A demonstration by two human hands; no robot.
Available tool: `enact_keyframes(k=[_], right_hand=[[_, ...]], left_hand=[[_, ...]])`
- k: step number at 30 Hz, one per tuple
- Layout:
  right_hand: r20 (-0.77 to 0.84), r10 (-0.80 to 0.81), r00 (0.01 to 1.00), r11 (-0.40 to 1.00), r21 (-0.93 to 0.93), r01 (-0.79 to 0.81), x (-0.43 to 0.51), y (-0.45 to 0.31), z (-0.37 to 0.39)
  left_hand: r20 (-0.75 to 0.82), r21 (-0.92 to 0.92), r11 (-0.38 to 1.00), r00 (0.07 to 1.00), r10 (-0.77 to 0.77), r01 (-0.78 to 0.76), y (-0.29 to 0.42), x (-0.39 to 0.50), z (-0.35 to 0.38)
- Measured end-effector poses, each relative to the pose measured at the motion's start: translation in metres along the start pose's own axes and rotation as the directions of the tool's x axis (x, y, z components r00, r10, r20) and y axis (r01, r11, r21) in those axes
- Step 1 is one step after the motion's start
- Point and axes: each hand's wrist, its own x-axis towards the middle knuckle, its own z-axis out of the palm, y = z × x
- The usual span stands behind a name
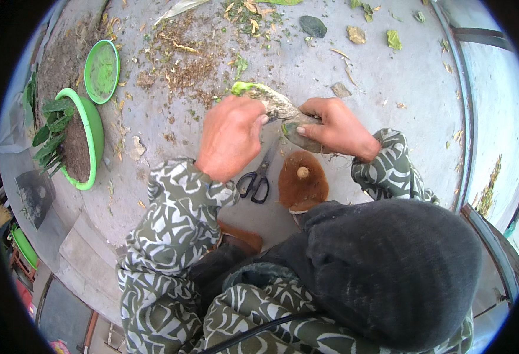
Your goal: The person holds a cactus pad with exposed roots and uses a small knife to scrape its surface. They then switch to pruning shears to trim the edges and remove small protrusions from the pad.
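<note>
Both my hands are on a thick plant piece [281, 104], which has a bright green end, pale fibrous flesh and a greyish-green lower part. My left hand [230, 137], back upward, grips it beside the green end, with the thumb against the pale flesh. Something small and dark shows at that thumb, too blurred to name. My right hand [337, 128] pinches the greyish-green part between thumb and fingers; thin root-like threads hang below it. On the floor under my hands lies a pair of scissors [256, 181] with black handles.
A green pot [93, 128] of soil with dark green cactus-like pads stands at left, beside a green dish [102, 71]. Plant scraps and soil [188, 66] litter the concrete floor [396, 88]. Stones [313, 26] lie farther out. My brown slipper [303, 190] is close below my hands.
</note>
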Motion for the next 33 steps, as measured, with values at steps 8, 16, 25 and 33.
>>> enact_keyframes(k=[8, 16, 25, 33], right_hand=[[-0.202, 0.028, 0.979, 0.99, 0.143, 0.002, -0.006, -0.005, 0.018], [-0.276, 0.046, 0.96, 0.978, 0.206, 0.013, -0.009, -0.003, 0.029], [-0.294, 0.081, 0.952, 0.96, 0.279, 0.005, -0.009, 0.001, 0.035], [-0.32, 0.054, 0.946, 0.974, 0.225, 0.02, -0.011, 0.0, 0.035]], left_hand=[[-0.001, -0.681, 0.536, 0.733, -0.681, 0.498, 0.026, -0.013, 0.036], [-0.222, -0.649, 0.645, 0.711, -0.668, 0.403, 0.022, -0.014, 0.052], [-0.32, -0.683, 0.647, 0.657, -0.683, 0.34, 0.02, -0.015, 0.057], [-0.067, -0.771, 0.489, 0.711, -0.7, 0.409, 0.016, -0.014, 0.058]])
